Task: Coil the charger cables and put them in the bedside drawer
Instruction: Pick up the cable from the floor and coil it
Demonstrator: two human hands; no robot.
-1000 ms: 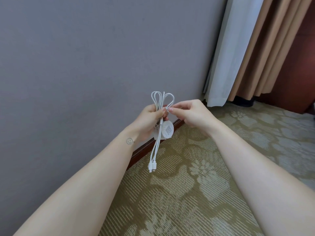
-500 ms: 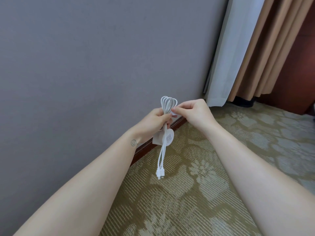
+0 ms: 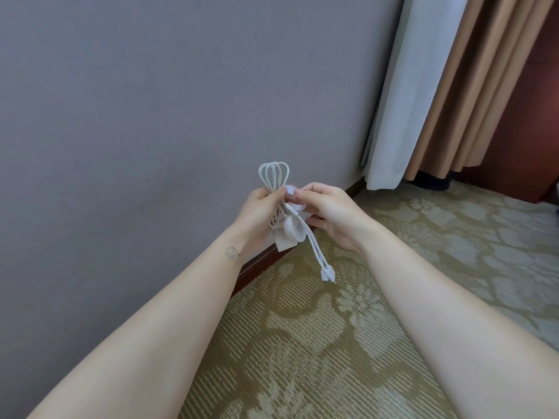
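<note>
Smooth white plastic cable [image 3: 273,176], ribbed woven carpet [image 3: 302,343], matt wall [image 3: 151,116]

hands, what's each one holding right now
Left hand: grips the folded white cable bundle.
Right hand: pinches a white strap at the bundle.

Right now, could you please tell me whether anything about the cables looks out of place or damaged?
Nothing looks damaged. The only untidy part is that two connector ends dangle loose below the folded cable bundle. The left hand grips the bundle, while the right hand pinches a white tab at its middle.
</note>
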